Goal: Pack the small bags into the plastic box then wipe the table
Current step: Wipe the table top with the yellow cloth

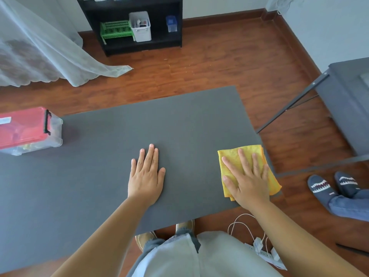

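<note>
The clear plastic box (54,134) with its red lid (22,126) closed stands at the far left edge of the grey table (99,166); colourful small bags show faintly through its wall. A folded yellow cloth (231,156) lies near the table's right edge. My right hand (247,178) presses flat on the cloth, fingers spread. My left hand (146,172) rests flat on the bare tabletop in the middle, palm down, holding nothing.
A second grey table (347,104) stands to the right. Another person's slippered feet (331,184) are at the right on the wooden floor. A power strip with white cables (259,244) lies below the table's near edge. A black shelf (135,25) stands at the back.
</note>
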